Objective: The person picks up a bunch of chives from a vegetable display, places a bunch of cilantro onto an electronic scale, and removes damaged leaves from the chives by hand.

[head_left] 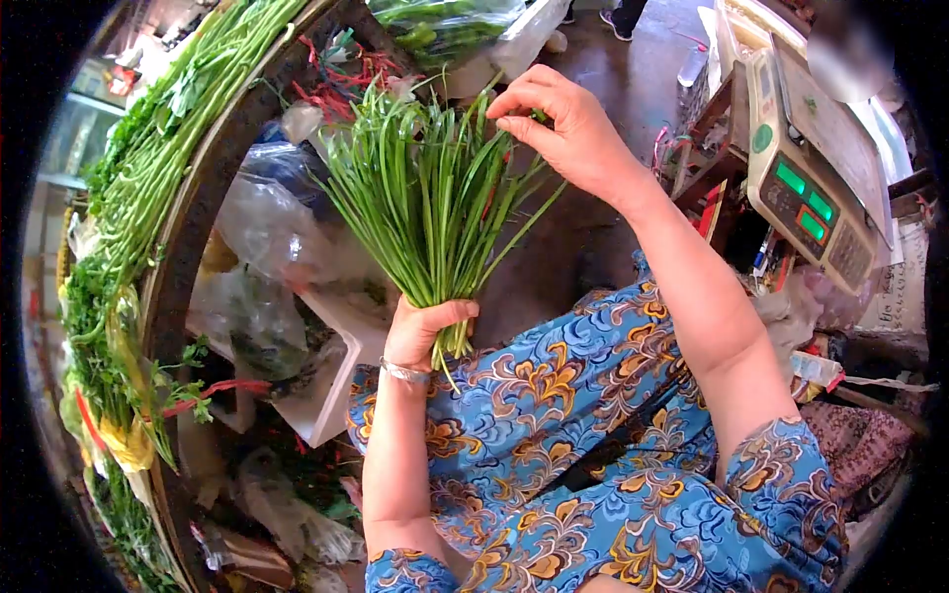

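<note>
My left hand (427,328) is wrapped round the lower stems of a bunch of garlic chives (425,198), with the cut ends sticking out below the fist. The long flat green leaves fan out upward and away from me. At the upper right of the bunch, my right hand (554,109) is closed in a pinch beside the leaf tips. A bit of green leaf (540,117) shows between its thumb and fingers; the fingertips partly hide it.
A curved stall edge (188,217) on the left carries long-stemmed greens (188,138). Plastic bags (277,227) and red ties (346,84) lie beyond the bunch. A digital scale (816,188) stands at the right. Another person's shoe (617,25) shows at the top.
</note>
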### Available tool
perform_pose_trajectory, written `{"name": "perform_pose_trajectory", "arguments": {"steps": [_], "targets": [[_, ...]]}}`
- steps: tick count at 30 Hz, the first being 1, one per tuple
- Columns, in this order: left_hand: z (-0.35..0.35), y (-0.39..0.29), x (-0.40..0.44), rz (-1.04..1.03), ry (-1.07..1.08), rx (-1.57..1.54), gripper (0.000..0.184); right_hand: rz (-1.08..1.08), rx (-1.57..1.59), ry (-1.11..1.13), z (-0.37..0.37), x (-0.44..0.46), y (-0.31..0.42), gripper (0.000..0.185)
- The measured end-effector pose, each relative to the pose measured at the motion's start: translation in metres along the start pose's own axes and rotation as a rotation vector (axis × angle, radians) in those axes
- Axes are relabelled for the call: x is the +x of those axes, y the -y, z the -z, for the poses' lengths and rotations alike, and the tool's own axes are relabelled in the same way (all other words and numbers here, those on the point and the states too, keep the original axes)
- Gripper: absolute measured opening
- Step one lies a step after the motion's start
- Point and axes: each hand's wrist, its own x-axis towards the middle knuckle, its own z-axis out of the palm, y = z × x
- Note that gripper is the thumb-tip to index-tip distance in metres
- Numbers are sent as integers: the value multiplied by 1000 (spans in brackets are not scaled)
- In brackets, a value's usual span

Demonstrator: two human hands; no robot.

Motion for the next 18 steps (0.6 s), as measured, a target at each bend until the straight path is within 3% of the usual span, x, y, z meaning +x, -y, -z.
{"name": "perform_pose_trajectory", "arguments": {"steps": [11,13,18], "targets": [[-3,9,5,33,65,23,38,-5,148,-48,-13,5,20,12],[-3,11,6,27,70,6,41,215,78,-79,-21,7,15,15],[-2,15,9,39,99,39,50,314,-31,-15,-28,2,16,17]]}}
